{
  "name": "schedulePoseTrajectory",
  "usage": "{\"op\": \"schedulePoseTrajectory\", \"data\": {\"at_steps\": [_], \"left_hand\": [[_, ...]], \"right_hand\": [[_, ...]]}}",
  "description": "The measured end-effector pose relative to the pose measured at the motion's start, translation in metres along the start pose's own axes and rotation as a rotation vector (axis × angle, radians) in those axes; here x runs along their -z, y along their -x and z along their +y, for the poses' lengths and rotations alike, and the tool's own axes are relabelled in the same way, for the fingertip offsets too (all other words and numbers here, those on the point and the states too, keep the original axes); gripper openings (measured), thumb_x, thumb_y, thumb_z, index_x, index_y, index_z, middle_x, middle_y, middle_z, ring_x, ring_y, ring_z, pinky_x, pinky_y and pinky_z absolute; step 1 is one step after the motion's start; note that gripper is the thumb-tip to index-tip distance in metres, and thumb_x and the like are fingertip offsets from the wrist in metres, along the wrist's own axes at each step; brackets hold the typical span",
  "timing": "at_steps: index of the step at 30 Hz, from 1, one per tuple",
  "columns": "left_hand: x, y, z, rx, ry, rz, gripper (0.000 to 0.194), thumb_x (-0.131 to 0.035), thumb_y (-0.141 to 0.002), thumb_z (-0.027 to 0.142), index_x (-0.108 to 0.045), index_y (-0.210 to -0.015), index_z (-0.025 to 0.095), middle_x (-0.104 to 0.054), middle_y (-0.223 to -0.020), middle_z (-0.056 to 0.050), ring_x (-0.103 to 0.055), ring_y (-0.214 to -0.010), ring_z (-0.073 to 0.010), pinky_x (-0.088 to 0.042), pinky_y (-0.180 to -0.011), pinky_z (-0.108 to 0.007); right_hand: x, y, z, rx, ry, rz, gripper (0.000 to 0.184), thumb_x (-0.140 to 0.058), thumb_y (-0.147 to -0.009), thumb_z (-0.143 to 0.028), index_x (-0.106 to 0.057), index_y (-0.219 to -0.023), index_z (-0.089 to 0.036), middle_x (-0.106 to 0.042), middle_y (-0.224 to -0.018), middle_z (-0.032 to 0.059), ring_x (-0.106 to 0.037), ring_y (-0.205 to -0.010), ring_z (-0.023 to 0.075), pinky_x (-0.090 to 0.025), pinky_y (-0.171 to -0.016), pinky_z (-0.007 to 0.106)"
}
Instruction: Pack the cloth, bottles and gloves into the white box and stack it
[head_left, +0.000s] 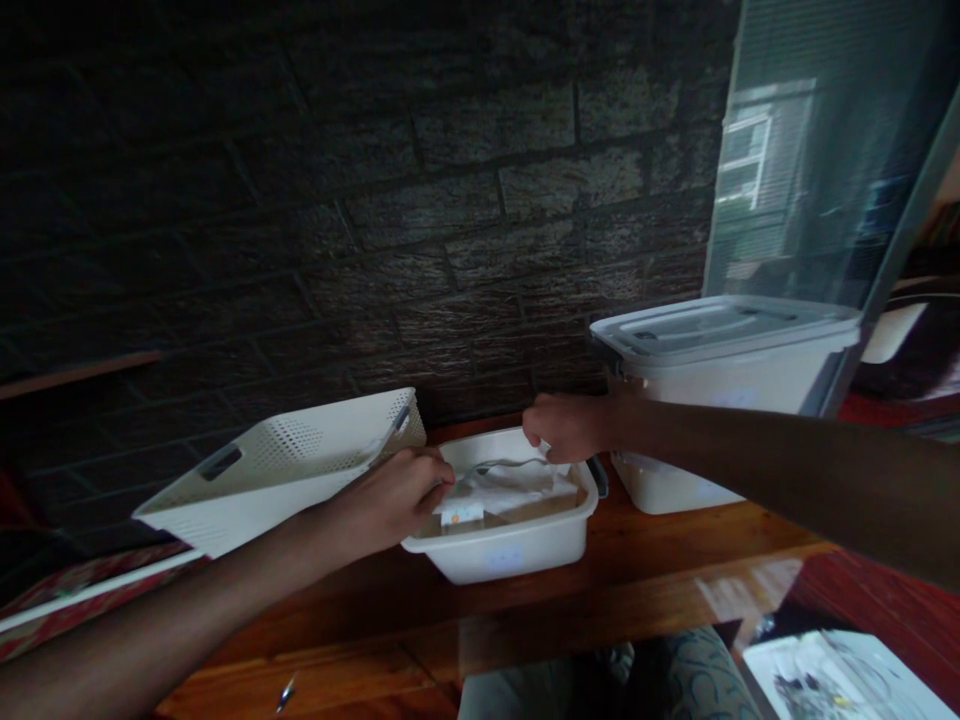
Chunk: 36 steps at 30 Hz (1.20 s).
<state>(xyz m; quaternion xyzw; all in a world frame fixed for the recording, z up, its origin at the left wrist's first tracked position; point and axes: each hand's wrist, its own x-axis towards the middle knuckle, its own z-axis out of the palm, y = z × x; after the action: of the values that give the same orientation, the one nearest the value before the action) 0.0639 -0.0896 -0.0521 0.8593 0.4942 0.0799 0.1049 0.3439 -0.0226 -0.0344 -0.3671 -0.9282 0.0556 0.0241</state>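
Note:
A thin white sheet, perhaps cloth or a plastic bag, stretches between my hands over a small white storage bin. My left hand is closed in a pinch on its left end, at the bin's left rim. The right end is gripped by my right hand, which is closed above the bin's back right rim. Below the sheet, inside the bin, lies a small white item with a coloured print. What else the bin holds is mostly hidden by the sheet.
A cream perforated basket stands tilted in view to the left. At the right is a larger white box with a grey lid. All stand on a wooden table against a dark brick wall. A white tray sits lower right.

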Motion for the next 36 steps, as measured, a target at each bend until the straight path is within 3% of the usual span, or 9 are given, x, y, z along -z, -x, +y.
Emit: {"op": "schedulePoseTrajectory", "data": {"at_steps": [3, 7, 10, 16, 21, 24, 28, 32, 36], "left_hand": [[-0.007, -0.001, -0.014, -0.017, -0.086, -0.045, 0.027, -0.052, -0.097, 0.024, -0.079, -0.098, 0.025, -0.076, -0.099, -0.006, -0.070, -0.096, -0.0233, -0.049, -0.083, -0.032], [-0.014, -0.008, -0.017, -0.022, -0.118, -0.020, 0.028, -0.051, -0.099, 0.026, -0.079, -0.100, 0.025, -0.078, -0.100, -0.007, -0.070, -0.096, -0.0235, -0.050, -0.083, -0.032], [-0.013, -0.014, -0.011, -0.032, -0.119, -0.014, 0.026, -0.054, -0.096, 0.021, -0.080, -0.094, 0.024, -0.078, -0.095, -0.005, -0.071, -0.090, -0.0226, -0.049, -0.079, -0.031], [-0.003, -0.014, -0.009, -0.043, -0.096, 0.006, 0.030, -0.054, -0.093, 0.013, -0.081, -0.099, 0.024, -0.080, -0.097, -0.004, -0.071, -0.091, -0.0203, -0.050, -0.078, -0.029], [0.002, -0.008, -0.014, -0.021, -0.133, 0.046, 0.030, -0.050, -0.098, 0.019, -0.079, -0.102, 0.022, -0.078, -0.103, -0.008, -0.071, -0.098, -0.0233, -0.052, -0.086, -0.035], [0.000, -0.005, -0.014, -0.008, -0.148, 0.025, 0.027, -0.052, -0.098, 0.021, -0.079, -0.102, 0.022, -0.078, -0.104, -0.007, -0.071, -0.098, -0.0239, -0.051, -0.087, -0.036], [0.001, -0.001, -0.011, 0.010, -0.124, 0.000, 0.025, -0.053, -0.098, 0.022, -0.078, -0.100, 0.024, -0.078, -0.105, -0.006, -0.071, -0.098, -0.0235, -0.051, -0.085, -0.035], [0.006, 0.001, -0.009, 0.017, -0.121, -0.024, 0.022, -0.054, -0.097, 0.025, -0.076, -0.099, 0.022, -0.077, -0.104, -0.007, -0.070, -0.100, -0.0241, -0.051, -0.086, -0.035], [0.007, 0.000, -0.012, 0.017, -0.111, -0.046, 0.021, -0.054, -0.097, 0.026, -0.074, -0.096, 0.020, -0.076, -0.100, -0.008, -0.068, -0.099, -0.0246, -0.051, -0.085, -0.036]], "right_hand": [[-0.014, -0.002, -0.004, 0.014, 0.031, -0.078, 0.023, -0.074, -0.065, 0.002, -0.080, -0.082, -0.011, -0.080, -0.086, 0.0133, -0.073, -0.079, 0.0270, -0.051, -0.066, 0.029], [-0.034, -0.010, -0.012, 0.036, 0.046, -0.091, 0.007, -0.074, -0.073, -0.006, -0.079, -0.075, -0.011, -0.079, -0.081, 0.0142, -0.072, -0.071, 0.0247, -0.047, -0.058, 0.028], [-0.024, -0.014, -0.013, 0.055, 0.062, -0.078, 0.012, -0.072, -0.077, -0.006, -0.080, -0.082, -0.012, -0.080, -0.086, 0.0132, -0.073, -0.076, 0.0239, -0.050, -0.064, 0.028], [0.025, -0.005, -0.008, 0.000, 0.178, -0.014, 0.033, -0.062, -0.083, -0.001, -0.078, -0.111, -0.008, -0.077, -0.116, 0.0193, -0.071, -0.111, 0.0322, -0.053, -0.088, 0.033], [0.001, -0.002, -0.014, 0.000, 0.239, -0.213, 0.030, -0.072, -0.076, -0.004, -0.080, -0.105, -0.004, -0.078, -0.110, 0.0225, -0.075, -0.099, 0.0328, -0.057, -0.077, 0.033], [-0.017, -0.005, -0.019, -0.001, 0.245, -0.238, 0.033, -0.069, -0.077, -0.003, -0.079, -0.108, -0.004, -0.079, -0.110, 0.0226, -0.076, -0.097, 0.0319, -0.056, -0.072, 0.032], [-0.006, -0.007, -0.020, 0.006, 0.235, -0.183, 0.026, -0.063, -0.083, -0.010, -0.080, -0.103, -0.004, -0.079, -0.102, 0.0237, -0.076, -0.094, 0.0341, -0.053, -0.069, 0.035], [0.008, 0.000, -0.021, 0.108, 0.138, -0.262, 0.023, -0.074, -0.080, -0.031, -0.081, -0.095, -0.015, -0.080, -0.096, 0.0103, -0.073, -0.086, 0.0246, -0.047, -0.064, 0.029], [-0.001, 0.003, -0.025, 0.122, 0.116, -0.358, 0.027, -0.077, -0.072, -0.022, -0.079, -0.097, -0.014, -0.078, -0.101, 0.0121, -0.069, -0.094, 0.0265, -0.044, -0.065, 0.030]]}}
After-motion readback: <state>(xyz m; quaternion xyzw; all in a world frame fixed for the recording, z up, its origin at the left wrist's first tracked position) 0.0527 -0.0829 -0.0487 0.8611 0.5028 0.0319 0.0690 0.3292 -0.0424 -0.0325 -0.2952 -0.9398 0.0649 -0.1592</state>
